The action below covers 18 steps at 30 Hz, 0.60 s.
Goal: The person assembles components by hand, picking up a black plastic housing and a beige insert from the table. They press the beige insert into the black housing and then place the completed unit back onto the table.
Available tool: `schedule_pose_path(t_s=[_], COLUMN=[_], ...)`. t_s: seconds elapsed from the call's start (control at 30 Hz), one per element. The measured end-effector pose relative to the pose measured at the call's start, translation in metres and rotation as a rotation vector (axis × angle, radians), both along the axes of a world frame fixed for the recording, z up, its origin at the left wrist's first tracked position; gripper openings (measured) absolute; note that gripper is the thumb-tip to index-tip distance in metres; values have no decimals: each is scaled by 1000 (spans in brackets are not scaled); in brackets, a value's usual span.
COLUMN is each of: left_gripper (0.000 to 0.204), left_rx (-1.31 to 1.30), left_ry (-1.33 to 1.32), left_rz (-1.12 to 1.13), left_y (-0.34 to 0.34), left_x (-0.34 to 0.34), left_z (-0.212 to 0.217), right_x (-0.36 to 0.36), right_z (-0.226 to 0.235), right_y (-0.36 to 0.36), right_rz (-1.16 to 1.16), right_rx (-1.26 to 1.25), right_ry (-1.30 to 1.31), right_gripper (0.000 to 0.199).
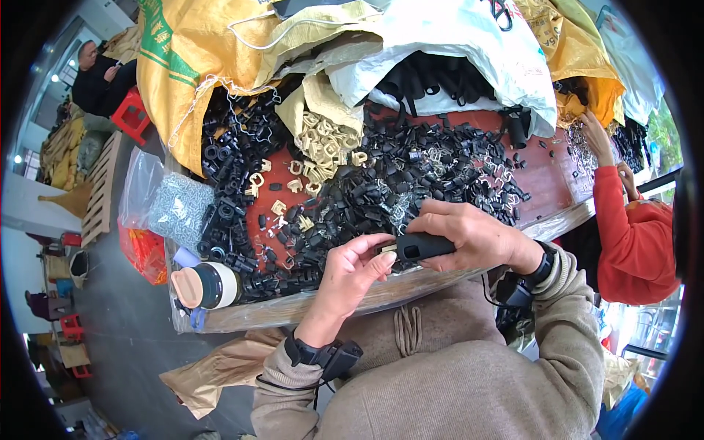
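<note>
My right hand (473, 233) is closed around a black plastic handle-like sleeve (431, 247) with a squarish hole in its side. My left hand (348, 282) pinches a small cream plastic piece (389, 249) at the sleeve's left end; whether the piece sits inside the sleeve or only touches it, I cannot tell. Just beyond both hands spreads a large heap of small black plastic parts (389, 165), mixed with thin metal clips. Cream plastic fittings (323, 143) spill from a sack on the far side of the heap.
Black ring-shaped parts (224, 165) lie at the left by a yellow sack (172, 66). A white sack (447, 33) holds black tubes (425, 77). A bag of screws (180, 209) and a bottle (213, 284) stand near the left corner. At right, a person in red (634, 235) reaches toward the table.
</note>
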<state>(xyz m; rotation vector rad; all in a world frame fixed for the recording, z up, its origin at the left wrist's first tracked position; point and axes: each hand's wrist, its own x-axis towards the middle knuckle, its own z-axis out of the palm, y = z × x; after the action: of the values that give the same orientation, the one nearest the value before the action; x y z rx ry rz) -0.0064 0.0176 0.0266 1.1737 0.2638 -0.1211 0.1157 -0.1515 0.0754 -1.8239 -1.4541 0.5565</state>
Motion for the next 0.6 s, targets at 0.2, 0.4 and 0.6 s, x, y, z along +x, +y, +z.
schedule_pose_path(t_s=[0.2,0.4,0.6], left_gripper=[31,33,39], left_rx=[-81,-18,-121], left_ry=[47,77,111], left_rz=[-37,-38,-28], left_y=[2,3,-1], left_x=[1,0,-1], left_z=[2,-1,-9], right_x=[-8,-17,-8], right_z=[-14,-26,-15], right_y=[1,1,0], right_rz=[-26,-74,92], right_rx=[14,25,-80], right_ry=[95,110,-128], right_gripper=[42,45,65])
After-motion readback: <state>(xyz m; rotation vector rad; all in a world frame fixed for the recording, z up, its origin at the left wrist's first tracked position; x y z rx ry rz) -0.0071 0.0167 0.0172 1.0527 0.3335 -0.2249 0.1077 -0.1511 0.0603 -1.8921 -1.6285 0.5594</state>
